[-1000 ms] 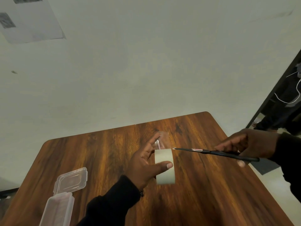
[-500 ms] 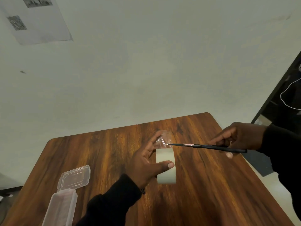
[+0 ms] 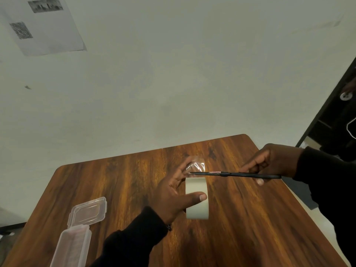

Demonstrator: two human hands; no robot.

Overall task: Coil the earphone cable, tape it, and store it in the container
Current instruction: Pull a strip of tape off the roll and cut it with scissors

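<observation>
The left hand (image 3: 173, 197) holds the tape roll (image 3: 196, 197) upright above the table (image 3: 119, 182): the thumb lies across the front face of the roll and the other fingers are behind it, reaching up to the far side. A strip of clear tape (image 3: 196, 166) is pulled up from the top of the roll, and the fingertips of the left hand pinch its loose end, so this hand is closed on both the roll and the strip. The strip looks wrinkled and shiny. The right hand (image 3: 273, 162) comes in from the right side and grips the handles of the black scissors (image 3: 235, 174). The scissors lie nearly flat and point to the left, and their tip is at the strip, just above the roll; the blades look closed or almost closed, but I cannot tell if they already cut the tape. Both sleeves are dark. The container (image 3: 75, 243) stands at the near left edge of the table, well apart from the hands, with its clear lid (image 3: 87, 211) open and folded back. The inside of the container looks milky and I cannot tell what it holds. The earphone cable is not seen on the table. On the wall at the upper left hangs a paper (image 3: 42, 26) with a printed code.
</observation>
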